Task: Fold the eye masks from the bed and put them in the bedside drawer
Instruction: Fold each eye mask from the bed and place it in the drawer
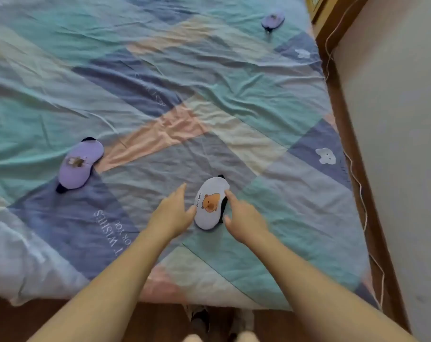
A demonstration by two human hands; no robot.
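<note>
A pale lilac eye mask with a brown capybara print lies flat on the patchwork quilt near the bed's front edge, its black strap showing at its right side. My left hand is open with the thumb touching the mask's left edge. My right hand is open, its index fingertip on the mask's right edge. A purple eye mask lies flat to the left. A third purple mask rests far back at the right. The bedside drawer is out of view.
The bed's wooden side rail runs along the right, against a pale wall, with a thin white cord trailing on it. A dark wood floor and my feet show below the bed's front edge.
</note>
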